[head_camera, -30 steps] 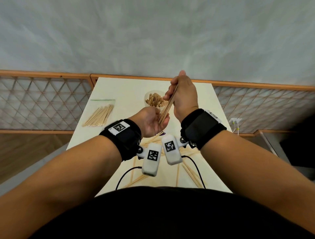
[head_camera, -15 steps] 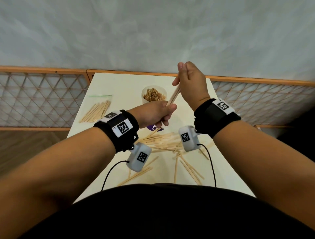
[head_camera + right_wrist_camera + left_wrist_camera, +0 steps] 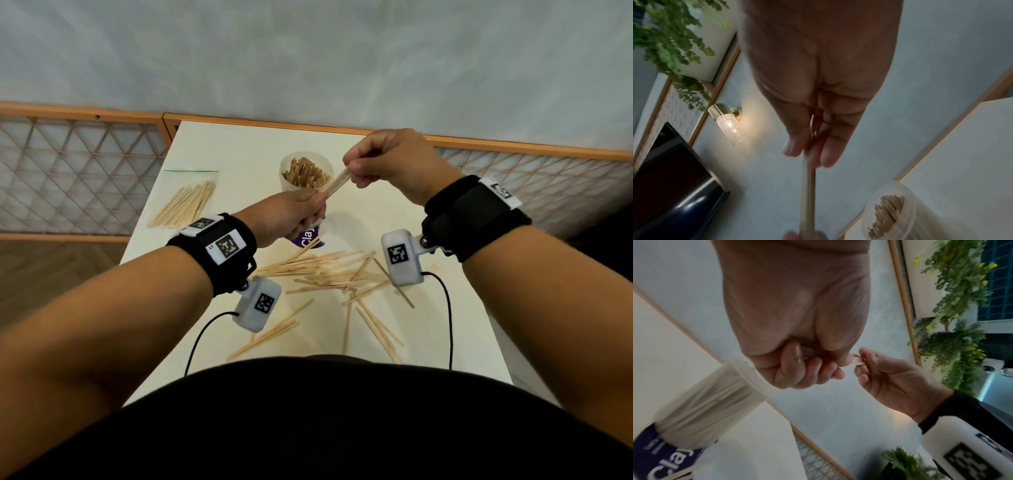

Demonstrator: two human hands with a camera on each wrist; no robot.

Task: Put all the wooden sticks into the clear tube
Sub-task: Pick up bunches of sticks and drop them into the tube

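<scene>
A small bundle of wooden sticks (image 3: 337, 185) is held in the air between both hands, just in front of the clear tube (image 3: 306, 175). My left hand (image 3: 301, 214) grips its lower end in curled fingers; my right hand (image 3: 359, 168) pinches the upper end. The tube stands upright on the table and is packed with sticks; it has a purple label (image 3: 306, 238) at its base. The left wrist view shows the tube (image 3: 713, 404) beside my left fist (image 3: 807, 368). The right wrist view shows the bundle (image 3: 807, 186) leaving my right fingers (image 3: 828, 154). Several loose sticks (image 3: 335, 274) lie scattered on the table.
A clear zip bag of more sticks (image 3: 186, 205) lies at the table's left side. The white table (image 3: 239, 154) ends at a wooden lattice rail (image 3: 68, 154) and a grey wall. Wrist camera cables (image 3: 448, 315) trail over the near table edge.
Both hands have tipped the bundle from steep to a lower slant, with the right hand moving right and the left hand moving left and down. The view has shifted to show more loose sticks.
</scene>
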